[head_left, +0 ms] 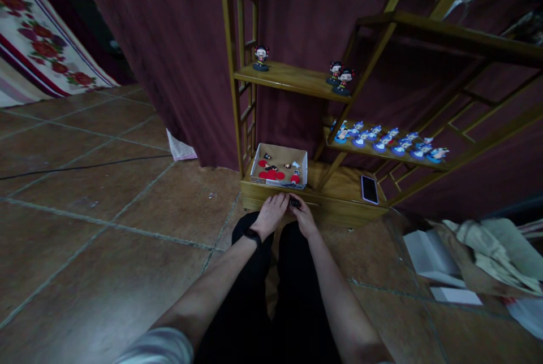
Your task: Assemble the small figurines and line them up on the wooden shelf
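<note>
Close together over my knees are my left hand (272,214) and my right hand (304,218), just in front of the low shelf. A small black piece (294,202), perhaps part of a figurine, sits in the closed fingers of my right hand. My left fingers are curled beside it; whether they grip it too is hidden. Just beyond my hands stands a shallow open cardboard box (305,161). Inside it lie several red discs (271,174) and small dark and white figurine parts (287,166).
A wooden display rack (292,78) rises ahead, with black-haired figurines (261,57) above and several blue-and-white figurines (384,142) on the right shelf. A phone (369,190) lies low right. White boxes (430,254) and cloth (492,251) are on the floor; a black cable (85,167) runs left.
</note>
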`<move>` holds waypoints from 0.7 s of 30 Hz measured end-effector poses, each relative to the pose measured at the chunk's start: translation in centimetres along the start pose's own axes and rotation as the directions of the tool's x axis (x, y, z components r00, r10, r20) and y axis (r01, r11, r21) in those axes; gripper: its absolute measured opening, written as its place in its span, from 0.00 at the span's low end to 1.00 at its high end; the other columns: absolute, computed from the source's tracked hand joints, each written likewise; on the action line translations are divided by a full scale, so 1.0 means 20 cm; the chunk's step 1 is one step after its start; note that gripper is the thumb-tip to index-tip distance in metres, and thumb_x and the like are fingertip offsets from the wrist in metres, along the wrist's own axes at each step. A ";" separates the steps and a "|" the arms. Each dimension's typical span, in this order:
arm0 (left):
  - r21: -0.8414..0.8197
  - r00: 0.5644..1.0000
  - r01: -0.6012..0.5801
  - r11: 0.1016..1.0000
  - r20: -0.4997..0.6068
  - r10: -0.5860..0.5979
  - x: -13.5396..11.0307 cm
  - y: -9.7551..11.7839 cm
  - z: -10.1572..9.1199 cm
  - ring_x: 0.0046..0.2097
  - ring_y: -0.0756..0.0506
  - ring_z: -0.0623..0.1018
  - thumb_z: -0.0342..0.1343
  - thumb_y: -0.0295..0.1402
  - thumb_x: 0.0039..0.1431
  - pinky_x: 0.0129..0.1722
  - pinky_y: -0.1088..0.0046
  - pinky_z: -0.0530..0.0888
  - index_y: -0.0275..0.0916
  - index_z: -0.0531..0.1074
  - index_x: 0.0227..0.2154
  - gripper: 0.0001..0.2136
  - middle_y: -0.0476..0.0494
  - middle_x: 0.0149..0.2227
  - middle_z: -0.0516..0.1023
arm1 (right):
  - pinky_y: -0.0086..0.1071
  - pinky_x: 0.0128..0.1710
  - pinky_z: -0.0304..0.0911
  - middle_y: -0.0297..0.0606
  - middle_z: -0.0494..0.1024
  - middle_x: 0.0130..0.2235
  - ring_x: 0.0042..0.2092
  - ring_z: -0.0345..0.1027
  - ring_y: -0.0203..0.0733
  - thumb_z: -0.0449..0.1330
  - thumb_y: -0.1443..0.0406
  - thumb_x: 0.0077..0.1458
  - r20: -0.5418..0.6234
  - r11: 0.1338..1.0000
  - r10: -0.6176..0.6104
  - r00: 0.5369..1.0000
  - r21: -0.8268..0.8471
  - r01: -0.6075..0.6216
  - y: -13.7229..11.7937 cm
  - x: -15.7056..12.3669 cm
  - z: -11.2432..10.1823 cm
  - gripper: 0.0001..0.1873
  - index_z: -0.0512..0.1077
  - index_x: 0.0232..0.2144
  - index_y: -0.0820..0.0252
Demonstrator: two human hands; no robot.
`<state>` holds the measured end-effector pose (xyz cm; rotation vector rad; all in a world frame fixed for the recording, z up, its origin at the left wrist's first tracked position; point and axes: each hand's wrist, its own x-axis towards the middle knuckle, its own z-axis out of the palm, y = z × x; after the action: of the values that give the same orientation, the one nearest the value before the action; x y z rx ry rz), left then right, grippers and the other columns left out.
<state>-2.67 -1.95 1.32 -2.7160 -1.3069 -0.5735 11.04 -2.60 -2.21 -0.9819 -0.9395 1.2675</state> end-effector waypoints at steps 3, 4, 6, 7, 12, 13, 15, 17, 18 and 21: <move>0.068 1.000 -0.010 0.998 -0.002 0.011 0.00 0.01 -0.01 0.47 0.41 0.67 0.41 0.24 0.57 0.45 0.64 0.63 0.33 0.54 0.55 0.21 0.32 0.50 0.64 | 0.38 0.49 0.60 0.36 0.71 0.49 0.50 0.62 0.44 0.62 0.66 0.39 0.012 1.000 -0.010 1.000 -0.004 0.010 0.00 0.00 0.00 0.27 0.67 0.47 0.53; 0.092 1.000 -0.013 0.996 -0.005 0.014 0.00 0.01 -0.01 0.47 0.41 0.67 0.40 0.24 0.57 0.45 0.64 0.63 0.33 0.54 0.55 0.21 0.32 0.50 0.64 | 0.38 0.49 0.60 0.36 0.71 0.49 0.50 0.62 0.44 0.61 0.66 0.39 0.019 1.000 -0.011 1.000 -0.007 0.011 0.00 0.00 0.00 0.28 0.67 0.47 0.53; 0.133 1.000 -0.027 0.991 -0.007 0.029 0.00 0.01 -0.02 0.47 0.42 0.68 0.40 0.24 0.57 0.44 0.65 0.64 0.32 0.55 0.54 0.21 0.33 0.50 0.64 | 0.38 0.50 0.59 0.36 0.71 0.49 0.50 0.62 0.44 0.61 0.66 0.39 0.029 1.000 -0.016 0.999 -0.015 0.016 0.00 -0.01 -0.01 0.28 0.67 0.47 0.53; 0.146 0.999 -0.035 0.989 -0.006 0.036 0.00 0.01 -0.02 0.47 0.42 0.68 0.41 0.24 0.57 0.44 0.65 0.64 0.32 0.55 0.54 0.20 0.32 0.50 0.64 | 0.38 0.50 0.59 0.36 0.71 0.49 0.50 0.62 0.44 0.61 0.66 0.39 0.030 1.000 -0.019 0.999 -0.022 0.019 0.00 -0.01 -0.01 0.27 0.67 0.47 0.53; 0.158 0.999 -0.040 0.987 0.005 0.040 -0.01 0.02 -0.03 0.47 0.42 0.68 0.41 0.24 0.57 0.44 0.65 0.64 0.33 0.55 0.54 0.20 0.33 0.50 0.64 | 0.39 0.51 0.57 0.35 0.71 0.49 0.51 0.62 0.44 0.59 0.68 0.38 0.028 0.996 -0.052 0.998 -0.072 0.054 0.02 0.00 -0.02 0.25 0.69 0.44 0.53; 0.159 0.999 -0.040 0.987 0.006 0.039 -0.01 0.02 -0.03 0.47 0.42 0.68 0.41 0.24 0.57 0.44 0.65 0.64 0.33 0.56 0.54 0.20 0.33 0.50 0.64 | 0.40 0.52 0.57 0.35 0.71 0.48 0.51 0.62 0.44 0.59 0.68 0.38 0.027 0.995 -0.059 0.998 -0.082 0.061 0.02 0.00 -0.02 0.25 0.69 0.44 0.53; 0.161 0.999 -0.042 0.986 0.003 0.042 -0.01 0.02 -0.03 0.47 0.42 0.68 0.41 0.24 0.57 0.45 0.65 0.64 0.33 0.56 0.54 0.20 0.33 0.50 0.64 | 0.40 0.52 0.57 0.35 0.71 0.49 0.51 0.61 0.44 0.58 0.69 0.38 0.031 0.993 -0.063 0.998 -0.096 0.066 0.02 0.01 -0.03 0.26 0.68 0.44 0.53; 0.162 0.999 -0.050 0.986 -0.003 0.051 -0.01 0.02 -0.03 0.47 0.42 0.68 0.41 0.24 0.57 0.44 0.65 0.64 0.32 0.56 0.53 0.19 0.33 0.50 0.64 | 0.40 0.52 0.57 0.35 0.70 0.49 0.52 0.61 0.44 0.57 0.69 0.38 0.032 0.993 -0.059 0.998 -0.103 0.062 0.03 0.01 -0.03 0.26 0.68 0.44 0.53; 0.162 0.998 -0.053 0.985 -0.007 0.055 -0.01 0.02 -0.03 0.47 0.42 0.68 0.41 0.24 0.57 0.44 0.65 0.64 0.32 0.56 0.53 0.19 0.33 0.50 0.64 | 0.40 0.52 0.57 0.36 0.70 0.49 0.52 0.61 0.44 0.56 0.69 0.38 0.031 0.993 -0.058 0.998 -0.105 0.061 0.03 0.01 -0.03 0.26 0.68 0.44 0.54; 0.161 0.998 -0.053 0.985 -0.015 0.057 -0.01 0.02 -0.03 0.46 0.42 0.68 0.40 0.23 0.57 0.44 0.66 0.64 0.31 0.56 0.53 0.19 0.33 0.49 0.65 | 0.40 0.52 0.56 0.36 0.70 0.49 0.51 0.61 0.43 0.56 0.70 0.38 0.025 0.991 -0.067 0.997 -0.117 0.069 0.02 0.01 -0.02 0.25 0.68 0.44 0.54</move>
<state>-2.69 -2.53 1.80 -2.5999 -1.2129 -0.4668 11.36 -2.50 -2.80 -1.0212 -1.0650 1.1782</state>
